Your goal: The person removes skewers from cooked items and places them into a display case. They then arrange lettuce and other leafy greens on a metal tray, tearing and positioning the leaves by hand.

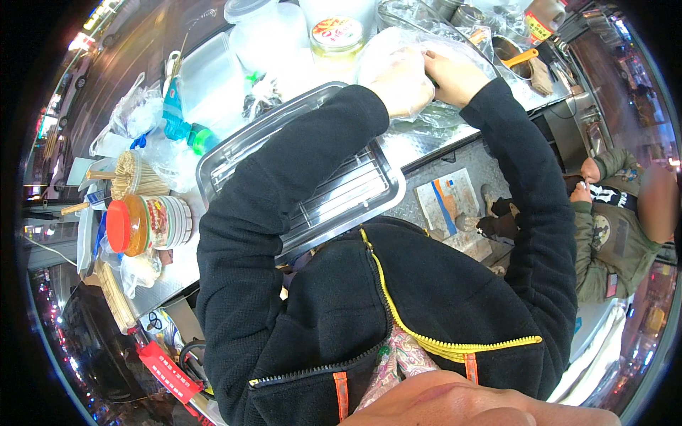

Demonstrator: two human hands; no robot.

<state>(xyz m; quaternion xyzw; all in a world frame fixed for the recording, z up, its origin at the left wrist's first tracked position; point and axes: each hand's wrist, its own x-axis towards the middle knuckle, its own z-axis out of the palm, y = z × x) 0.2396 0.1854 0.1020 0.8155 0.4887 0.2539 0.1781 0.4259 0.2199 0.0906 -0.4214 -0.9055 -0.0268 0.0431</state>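
Both hands meet at the top centre of the head view over the metal counter. My left hand (402, 85) is covered by a clear plastic bag (389, 45), and glare washes out its fingers. My right hand (453, 77) is bare, its fingers against the bag beside the left wrist; whether they pinch the plastic is hard to tell. Below the hands lies more clear plastic (434, 114) over something green. A steel tray with a wire rack (341, 186) sits under my left sleeve. Just left of the bag stands a lidded jar (337, 40).
At left are a red-lidded jar (152, 223), a bundle of wooden skewers (130, 178) and crumpled plastic bags (136, 109). A pot with an orange-handled tool (519, 57) is at upper right. Another person (613, 223) is at far right, beyond the right arm.
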